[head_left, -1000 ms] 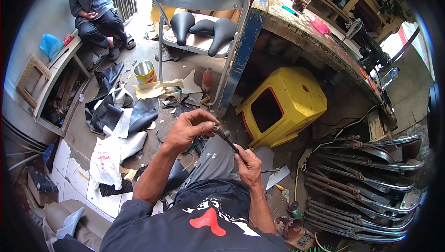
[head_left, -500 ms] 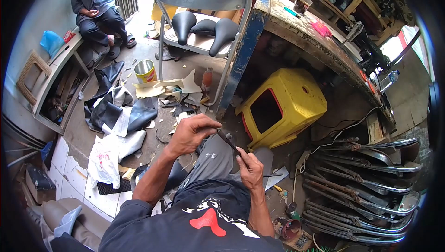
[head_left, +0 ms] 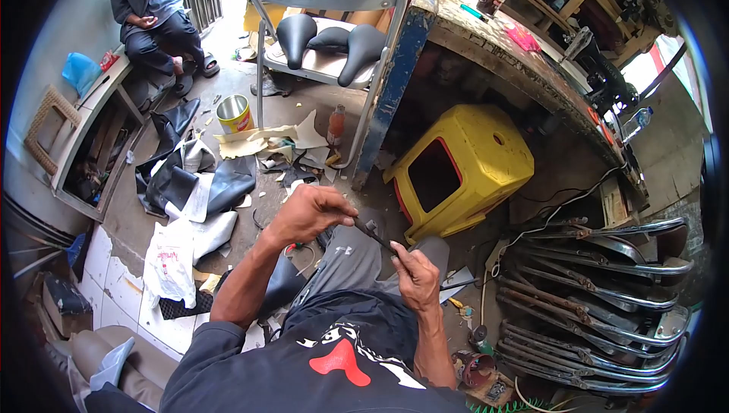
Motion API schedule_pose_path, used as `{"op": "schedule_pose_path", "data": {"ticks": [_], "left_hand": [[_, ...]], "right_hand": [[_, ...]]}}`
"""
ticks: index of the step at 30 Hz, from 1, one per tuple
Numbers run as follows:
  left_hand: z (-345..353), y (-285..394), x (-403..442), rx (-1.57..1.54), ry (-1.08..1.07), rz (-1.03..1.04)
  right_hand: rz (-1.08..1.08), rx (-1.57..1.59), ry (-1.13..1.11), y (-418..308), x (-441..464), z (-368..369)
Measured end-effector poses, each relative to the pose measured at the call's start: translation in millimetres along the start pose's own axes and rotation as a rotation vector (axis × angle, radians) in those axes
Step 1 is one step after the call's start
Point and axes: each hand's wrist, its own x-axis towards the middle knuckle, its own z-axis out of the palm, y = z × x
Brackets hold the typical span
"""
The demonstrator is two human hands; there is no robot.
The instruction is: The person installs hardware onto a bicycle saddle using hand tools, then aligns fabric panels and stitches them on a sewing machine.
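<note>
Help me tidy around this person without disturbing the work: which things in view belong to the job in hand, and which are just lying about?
In the job:
dark rod, gripped by the right hand, its end at the left hand

Seemingly just lying about, untouched:
white plastic bag
metal can
black scraps
orange bottle
yellow stool

At the centre of the frame, a dark tool [head_left: 380, 237] bridged the space between the left hand [head_left: 311, 214] and right hand [head_left: 415, 276]. A gap lay open between the left hand and the yellow stool [head_left: 486, 162], which blocked the way beneath the bench [head_left: 399, 75]. Stacked metal frames [head_left: 566, 304] walled off the lower right; strewn scraps [head_left: 231, 184] cluttered the left.
</note>
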Motion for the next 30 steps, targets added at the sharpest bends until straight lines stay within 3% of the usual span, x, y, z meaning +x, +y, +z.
{"op": "schedule_pose_path", "data": {"ticks": [4,7,10,11,13,15,19,24,25,27,30], "left_hand": [[0,5,2,0.102,-0.043,-0.040],[-6,-4,11,0.045,-0.083,0.043],[-4,-23,15,-0.596,-0.215,-0.176],[0,-30,16,-0.590,-0.213,-0.177],[8,-37,23,-1.080,-0.456,-0.412],[18,-50,30,-1.117,-0.463,-0.469],[58,-60,54,-1.130,-0.292,-0.513],[106,-142,56,-1.049,-0.250,-0.391],[112,-163,47,-0.983,-0.139,-0.440],[119,-210,19,-0.513,0.166,-0.614],[123,-290,-44,-0.388,0.529,-1.002]], "right_hand": [[-0.065,-0.075,-0.016,0,5,-12],[-0.041,0.011,-0.073,-2,12,-22],[-0.070,0.080,-0.149,-3,17,-29],[-0.111,0.107,-0.162,0,22,-28],[-0.153,0.123,-0.164,12,28,-29],[-0.168,0.093,-0.144,25,29,-33],[-0.063,0.051,-0.098,60,32,-43],[0.105,0.014,-0.068,134,-9,-5],[0.122,0.024,-0.078,148,-23,7],[0.281,0.086,-0.066,166,-51,34],[0.373,0.105,-0.118,177,-88,68]]}}
